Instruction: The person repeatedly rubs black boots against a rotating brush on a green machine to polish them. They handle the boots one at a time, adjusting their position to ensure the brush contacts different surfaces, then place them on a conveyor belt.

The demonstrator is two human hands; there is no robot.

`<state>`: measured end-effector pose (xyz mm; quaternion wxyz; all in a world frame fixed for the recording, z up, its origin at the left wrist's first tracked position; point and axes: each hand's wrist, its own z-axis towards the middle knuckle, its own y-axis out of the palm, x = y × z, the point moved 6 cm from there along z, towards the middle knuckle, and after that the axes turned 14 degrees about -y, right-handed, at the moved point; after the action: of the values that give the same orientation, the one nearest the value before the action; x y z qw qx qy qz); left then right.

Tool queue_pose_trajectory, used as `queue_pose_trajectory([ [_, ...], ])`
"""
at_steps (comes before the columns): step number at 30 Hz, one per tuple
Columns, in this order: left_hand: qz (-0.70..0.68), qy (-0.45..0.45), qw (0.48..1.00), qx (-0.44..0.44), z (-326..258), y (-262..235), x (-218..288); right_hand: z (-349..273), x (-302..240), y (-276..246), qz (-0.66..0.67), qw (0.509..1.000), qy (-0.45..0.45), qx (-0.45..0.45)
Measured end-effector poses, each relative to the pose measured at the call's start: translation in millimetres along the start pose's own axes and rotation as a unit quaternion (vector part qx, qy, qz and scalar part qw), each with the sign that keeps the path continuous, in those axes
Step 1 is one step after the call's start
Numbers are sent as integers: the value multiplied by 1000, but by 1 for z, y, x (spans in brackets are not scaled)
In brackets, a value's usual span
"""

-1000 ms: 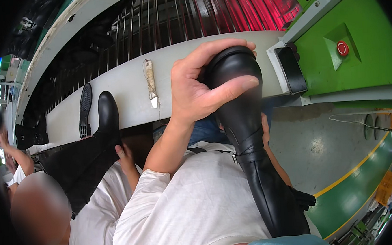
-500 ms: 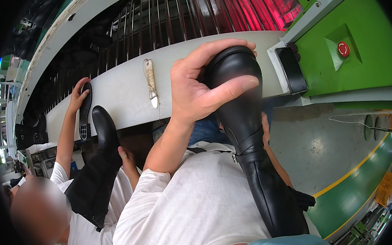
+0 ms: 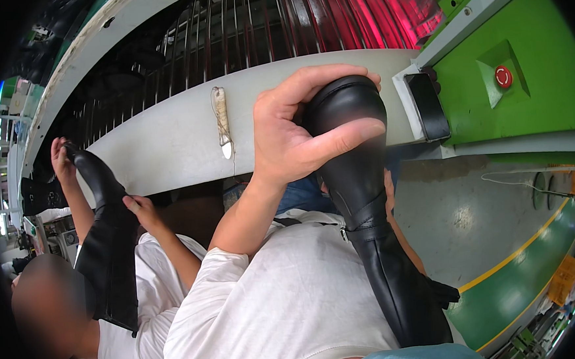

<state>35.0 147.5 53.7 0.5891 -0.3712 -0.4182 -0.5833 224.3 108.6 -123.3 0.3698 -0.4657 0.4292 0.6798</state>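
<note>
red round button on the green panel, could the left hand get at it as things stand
Probably not right away: the left hand is wrapped around the toe of the tall black leather boot, and the red round button sits beyond it to the right.

The co-worker's hand [image 3: 60, 154] has lifted their black boot [image 3: 106, 236] by its toe, higher than before.

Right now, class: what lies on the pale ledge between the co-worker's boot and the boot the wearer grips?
In the head view, only a small knife-like tool lies on the ledge between the co-worker's boot and the gripped boot.
</note>
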Motion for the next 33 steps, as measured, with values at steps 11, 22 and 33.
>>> queue_pose_trajectory([
  [11, -15, -54, 998, 18, -6, 9, 7, -15, 18, -8, 28, 994, 104, -29],
  [22, 82, -43, 996, 7, -7, 50, 42, -5, -22, -14, 147, 987, -61, -10],
  [33, 114, -22, 991, -67, -2, 91, 52, -8, -46, -35, 115, 983, -144, 19],
])
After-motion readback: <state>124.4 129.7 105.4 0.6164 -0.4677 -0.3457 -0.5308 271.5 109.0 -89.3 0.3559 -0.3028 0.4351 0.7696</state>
